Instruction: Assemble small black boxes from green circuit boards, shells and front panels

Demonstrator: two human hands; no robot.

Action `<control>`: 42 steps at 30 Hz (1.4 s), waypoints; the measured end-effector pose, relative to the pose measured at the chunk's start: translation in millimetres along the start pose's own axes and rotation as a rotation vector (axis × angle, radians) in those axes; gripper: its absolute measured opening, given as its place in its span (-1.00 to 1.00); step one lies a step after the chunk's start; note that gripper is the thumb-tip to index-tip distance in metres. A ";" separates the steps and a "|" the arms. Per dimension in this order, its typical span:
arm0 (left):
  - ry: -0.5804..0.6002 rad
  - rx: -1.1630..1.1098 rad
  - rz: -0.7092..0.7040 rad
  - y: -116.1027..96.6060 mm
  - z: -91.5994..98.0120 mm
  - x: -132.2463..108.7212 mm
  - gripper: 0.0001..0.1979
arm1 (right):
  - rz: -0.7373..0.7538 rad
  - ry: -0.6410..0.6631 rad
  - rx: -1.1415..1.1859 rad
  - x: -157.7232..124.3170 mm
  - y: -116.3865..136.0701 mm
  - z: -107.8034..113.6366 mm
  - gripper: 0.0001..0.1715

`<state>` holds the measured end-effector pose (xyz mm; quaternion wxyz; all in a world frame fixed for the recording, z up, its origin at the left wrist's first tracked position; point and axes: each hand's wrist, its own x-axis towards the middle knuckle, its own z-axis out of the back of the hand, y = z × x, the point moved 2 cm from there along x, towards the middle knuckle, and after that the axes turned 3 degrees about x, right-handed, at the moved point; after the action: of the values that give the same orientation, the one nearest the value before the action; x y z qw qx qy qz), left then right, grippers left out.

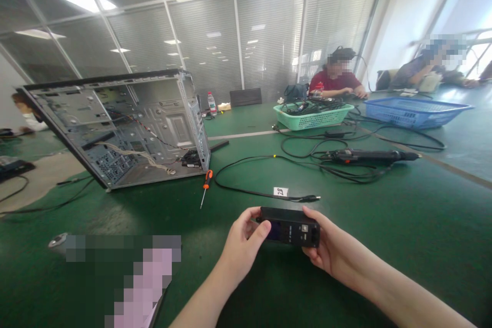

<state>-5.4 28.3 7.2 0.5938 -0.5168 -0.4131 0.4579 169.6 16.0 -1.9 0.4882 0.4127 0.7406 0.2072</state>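
One black box [289, 229] is gripped at its ends by left hand [245, 238] and right hand [328, 241]; inspection seems in hand, and steady support is called for next.

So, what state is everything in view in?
Black box: held between left hand and right hand
Computer case: side open, insides exposed
Orange-handled screwdriver: lying down, unheld
Black cable: lying loose, plug end free
Green basket: upright, loaded with cables
Blue basket: upright
Long black tool: lying down, unheld
Bottle: upright
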 end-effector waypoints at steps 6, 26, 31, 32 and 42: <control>-0.067 -0.084 0.118 7.6 2.4 6.7 -0.41 | -0.149 0.109 0.161 -6.9 0.0 -4.2 -0.55; -0.144 -0.062 0.135 17.3 2.0 11.7 -0.45 | -0.087 0.250 0.020 -9.7 5.5 -3.0 -0.50; -0.067 -0.135 0.097 7.4 0.9 7.4 -0.43 | -0.027 0.222 -0.011 -7.1 4.9 -0.5 -0.55; -0.054 -0.147 0.080 6.6 0.6 6.2 -0.44 | -0.014 0.188 -0.033 -5.8 4.6 0.4 -0.59; -0.002 -0.101 -0.003 13.7 -2.5 3.7 -0.64 | 0.463 0.102 -0.478 2.8 5.5 6.9 -0.47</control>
<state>-3.8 31.9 -6.6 0.5672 -0.5451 -0.4372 0.4360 177.5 20.7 -2.6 0.4734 0.4328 0.5810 0.5010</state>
